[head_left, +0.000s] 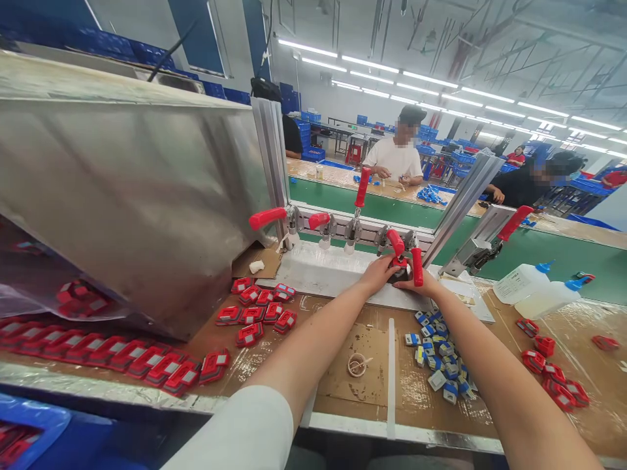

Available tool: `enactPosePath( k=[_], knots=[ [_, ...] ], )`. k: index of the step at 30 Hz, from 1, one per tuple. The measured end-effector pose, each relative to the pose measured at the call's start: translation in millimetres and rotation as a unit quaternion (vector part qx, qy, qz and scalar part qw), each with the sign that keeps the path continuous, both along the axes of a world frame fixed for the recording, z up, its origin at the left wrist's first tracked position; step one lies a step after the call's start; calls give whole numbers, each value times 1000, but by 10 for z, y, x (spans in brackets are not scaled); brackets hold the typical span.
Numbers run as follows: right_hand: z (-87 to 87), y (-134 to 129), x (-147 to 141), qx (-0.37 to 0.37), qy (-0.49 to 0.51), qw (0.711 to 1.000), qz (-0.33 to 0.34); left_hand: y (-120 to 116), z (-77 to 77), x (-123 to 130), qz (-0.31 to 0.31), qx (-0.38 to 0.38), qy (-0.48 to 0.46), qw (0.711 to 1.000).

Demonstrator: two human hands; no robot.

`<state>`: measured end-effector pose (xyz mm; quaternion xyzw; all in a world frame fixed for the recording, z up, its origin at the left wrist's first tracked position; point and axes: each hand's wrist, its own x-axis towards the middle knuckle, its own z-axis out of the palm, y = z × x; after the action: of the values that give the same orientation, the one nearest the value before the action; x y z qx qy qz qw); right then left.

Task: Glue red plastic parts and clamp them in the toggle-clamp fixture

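Here both arms are stretched forward over the worktable (pixel 353 385), nearly straight at the elbow, and the hands are brought together at the far edge beneath a row of red-handled toggle clamps (pixel 337 225). The left hand (pixel 378 273) is curled, its fingers bent around a small red part (pixel 399 266) that is seated on the white fixture plate (pixel 323 271) under the clamp with the lowered handle (pixel 416 264). The right hand (pixel 425 284) is laid just beside it, palm down, and is pressed against the same part from the other side; whether its fingers are closed on the part or merely touching it cannot be told, since they are hidden behind the handle. Red housings (pixel 257 307) are scattered to the left of the arms (more are lined up along the near edge), and a heap of small blue-and-white pieces (pixel 441 359) is spread between the right forearm and a white strip (pixel 390 372). Two squeeze bottles with blue caps (pixel 533 287) are laid on their sides at the right. Across the green conveyor (pixel 392 209), a seated person in a white shirt (pixel 394 160) is seen.
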<state>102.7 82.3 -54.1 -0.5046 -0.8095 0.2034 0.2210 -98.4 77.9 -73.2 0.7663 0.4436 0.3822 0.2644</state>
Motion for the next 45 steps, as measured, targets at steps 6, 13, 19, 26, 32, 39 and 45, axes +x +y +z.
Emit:
enactPosePath(
  k=[6, 13, 19, 26, 32, 39, 45],
  knots=[
    [9, -2, 1, -26, 4, 1000, -5, -8, 12, 1, 0, -4, 4, 1000],
    [26, -38, -40, -32, 13, 999, 9, -10, 10, 0, 4, -10, 4, 1000],
    [50, -101, -61, -37, 12, 999, 1, 14, -43, -6, 7, -13, -6, 1000],
    [92, -166, -25, -32, 77, 997, 5, 36, -82, -8, -1, -5, -11, 1000],
    [438, -484, -87, -16, 293, 945, -142, 9, -43, -11, -3, -12, -6, 1000],
    [841, -826, -404, -175, 272, 941, -96, -13, -7, -16, 0, -22, -3, 1000],
    [625, -834, -456, -116, 217, 964, -100, -25, -3, -12, 6, -20, -2, 1000]
  ],
)
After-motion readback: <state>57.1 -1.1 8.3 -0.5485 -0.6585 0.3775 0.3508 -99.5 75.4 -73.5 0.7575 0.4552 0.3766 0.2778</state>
